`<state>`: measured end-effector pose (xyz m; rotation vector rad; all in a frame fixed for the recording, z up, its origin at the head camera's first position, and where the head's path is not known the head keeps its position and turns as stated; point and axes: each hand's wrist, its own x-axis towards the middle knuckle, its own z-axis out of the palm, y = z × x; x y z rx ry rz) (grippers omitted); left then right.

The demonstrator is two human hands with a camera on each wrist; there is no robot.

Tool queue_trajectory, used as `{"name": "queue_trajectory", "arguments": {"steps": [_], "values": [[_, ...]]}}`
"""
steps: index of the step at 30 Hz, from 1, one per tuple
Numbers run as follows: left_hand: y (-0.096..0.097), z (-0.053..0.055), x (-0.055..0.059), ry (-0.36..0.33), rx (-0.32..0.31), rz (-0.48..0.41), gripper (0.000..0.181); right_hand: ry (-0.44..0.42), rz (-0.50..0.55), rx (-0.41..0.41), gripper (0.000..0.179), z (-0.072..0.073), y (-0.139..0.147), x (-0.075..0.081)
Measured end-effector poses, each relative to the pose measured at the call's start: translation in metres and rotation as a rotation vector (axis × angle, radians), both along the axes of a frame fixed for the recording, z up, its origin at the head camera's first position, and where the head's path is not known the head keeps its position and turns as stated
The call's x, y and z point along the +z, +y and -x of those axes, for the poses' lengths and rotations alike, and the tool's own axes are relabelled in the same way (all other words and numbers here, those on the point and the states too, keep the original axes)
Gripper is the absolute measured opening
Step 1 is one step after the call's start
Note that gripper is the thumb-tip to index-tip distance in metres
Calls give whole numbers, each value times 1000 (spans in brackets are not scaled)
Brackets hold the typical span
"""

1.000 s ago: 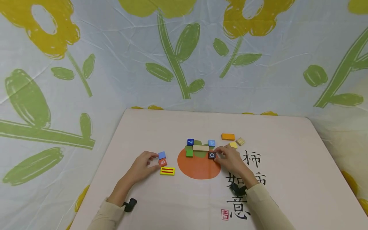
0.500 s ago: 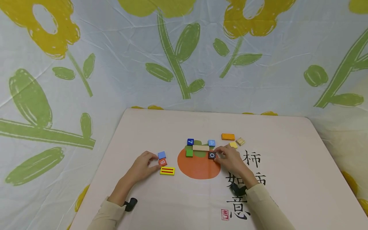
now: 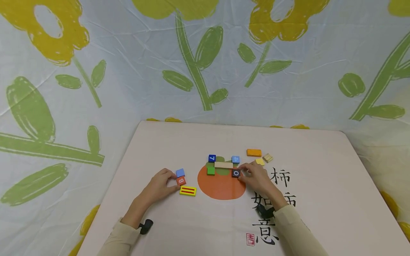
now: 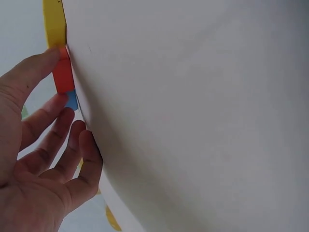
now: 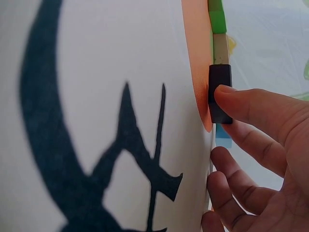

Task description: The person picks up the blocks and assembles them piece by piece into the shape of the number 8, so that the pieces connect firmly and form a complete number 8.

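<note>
On the left of the head view, my left hand point(image 3: 158, 185) has thumb and index finger at opposite ends of a red letter block point(image 3: 181, 181), pinching it. A blue block point(image 3: 180, 172) lies against its far side. Just to the near right is a yellow block with red stripes point(image 3: 188, 191). My right hand point(image 3: 256, 176) pinches a black block marked with a white ring point(image 3: 236, 173); its thumb point(image 5: 231, 99) shows on the block's face in the right wrist view. A plain wooden plank point(image 3: 223, 165) lies beside this block, with a green block point(image 3: 210, 171) farther left.
A dark blue "7" block point(image 3: 212, 158) and a light blue "4" block point(image 3: 235, 159) stand behind the plank's ends. Beyond my right hand lie an orange block point(image 3: 254, 152), a yellow piece point(image 3: 259, 161) and a small wooden piece point(image 3: 267, 157). Black characters point(image 3: 266, 227) mark the pale tabletop point(image 3: 198, 227).
The yellow striped block has shifted slightly right and nearer, and my left thumb has moved a little toward the red block. My right hand and the black block stay put.
</note>
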<state>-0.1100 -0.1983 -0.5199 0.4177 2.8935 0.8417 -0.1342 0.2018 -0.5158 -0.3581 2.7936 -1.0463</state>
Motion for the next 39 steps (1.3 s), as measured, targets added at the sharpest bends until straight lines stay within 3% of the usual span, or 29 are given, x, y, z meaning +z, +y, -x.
{"name": "queue_trajectory", "arguments": {"steps": [9,18,27,39], "values": [[1,-2,2,61,-24,5,31,17,4,5,26,-2,0,0],[-1,-2,5,135,-55,-47,27,13,-8,1,27,-1,1,-1],[9,7,7,281,-167,-99,25,-7,9,-8,28,0,2,-2],[43,15,19,234,-235,-4,28,-7,0,-10,28,0,1,-2]]}}
